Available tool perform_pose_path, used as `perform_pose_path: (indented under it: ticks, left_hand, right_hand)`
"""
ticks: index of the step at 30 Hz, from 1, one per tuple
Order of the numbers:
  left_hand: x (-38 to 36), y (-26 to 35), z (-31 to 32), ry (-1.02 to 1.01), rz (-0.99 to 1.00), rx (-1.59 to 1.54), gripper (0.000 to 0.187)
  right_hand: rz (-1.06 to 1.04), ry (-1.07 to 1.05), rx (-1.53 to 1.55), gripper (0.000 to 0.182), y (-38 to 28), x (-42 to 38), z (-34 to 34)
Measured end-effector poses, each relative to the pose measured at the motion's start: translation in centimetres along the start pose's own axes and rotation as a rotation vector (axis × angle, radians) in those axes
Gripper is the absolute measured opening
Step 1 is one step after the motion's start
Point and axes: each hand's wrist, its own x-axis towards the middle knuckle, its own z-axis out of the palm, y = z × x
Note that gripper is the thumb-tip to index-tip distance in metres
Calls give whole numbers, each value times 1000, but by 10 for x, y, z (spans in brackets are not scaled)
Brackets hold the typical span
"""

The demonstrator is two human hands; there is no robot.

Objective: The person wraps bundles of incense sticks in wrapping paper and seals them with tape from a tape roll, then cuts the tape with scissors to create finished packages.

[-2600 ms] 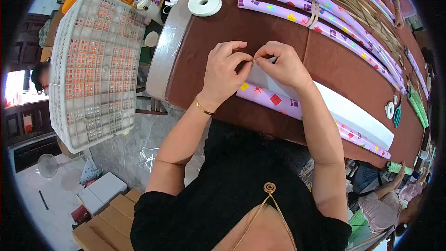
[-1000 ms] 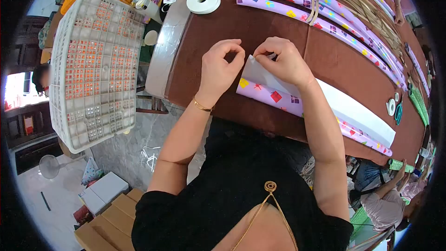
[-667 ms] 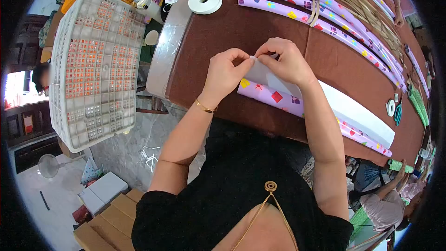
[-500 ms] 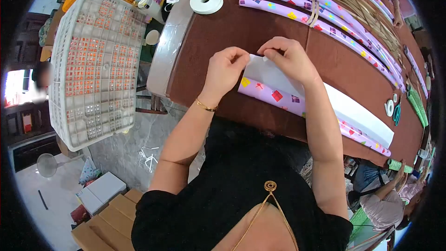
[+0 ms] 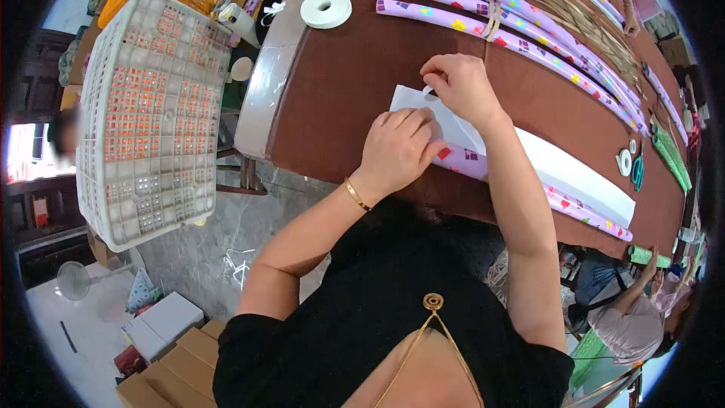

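Observation:
A purple gift-patterned wrapping paper, partly rolled with its white inner side showing, lies along the near table edge. My left hand rests over its left end, palm down, fingers laid out across the sheet. Above the white side, my right hand pinches the end of a thin white strip. The strip looks like tape backing and rises from the sheet's edge. Part of the roll is hidden behind my left hand and right forearm.
A white tape roll lies at upper left on the brown tabletop. Purple wrapped rolls lie across the back. Small tape rolls and teal scissors are at right. A white crate stands left; a co-worker is at lower right.
My left hand has gone from pinching the paper's corner to lying flat over the roll. My right hand has moved slightly up, drawing the white strip away from the sheet.

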Motion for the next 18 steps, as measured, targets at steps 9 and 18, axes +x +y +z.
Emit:
perform_pose_path:
  ticks: [9, 18]
  left_hand:
    - [2, 6, 3, -17, 39, -3, 32]
    - [2, 5, 5, -45, 69, 47, 37]
  right_hand:
    - [18, 58, -255, 9, 16, -42, -51]
    - [391, 91, -50, 16, 22, -99, -103]
